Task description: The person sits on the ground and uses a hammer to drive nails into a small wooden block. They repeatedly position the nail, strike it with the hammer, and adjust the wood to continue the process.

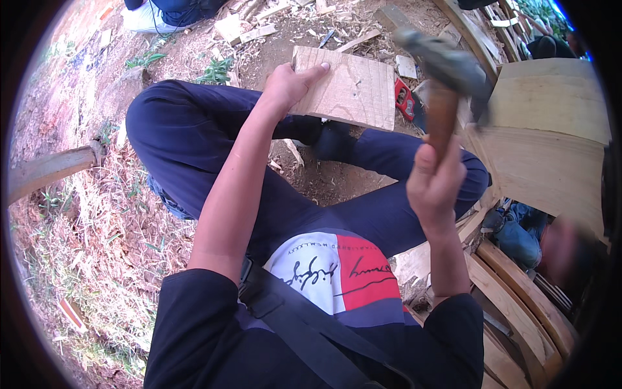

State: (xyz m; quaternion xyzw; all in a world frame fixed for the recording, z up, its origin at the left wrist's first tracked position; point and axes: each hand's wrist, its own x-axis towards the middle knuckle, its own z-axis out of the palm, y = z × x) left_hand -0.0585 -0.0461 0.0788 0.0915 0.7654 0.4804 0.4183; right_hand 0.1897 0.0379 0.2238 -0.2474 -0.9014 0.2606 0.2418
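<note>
The left hand [288, 84] clamps the near-left corner of a pale, rough-sawn rectangular wooden board [346, 91], thumb flat on its top face. The board rests on bare dirt strewn with wood chips, just beyond the person's knees. Right of the board, the right hand [435, 185] grips a hammer's [447, 81] smooth brown wooden handle, its blurred grey metal head raised above the board's right edge.

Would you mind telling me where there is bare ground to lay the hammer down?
Bare dirt lies between the knees, below the board the left hand steadies. Beyond the board, wood scraps crowd the ground; stacked curved planks fill the right.
</note>
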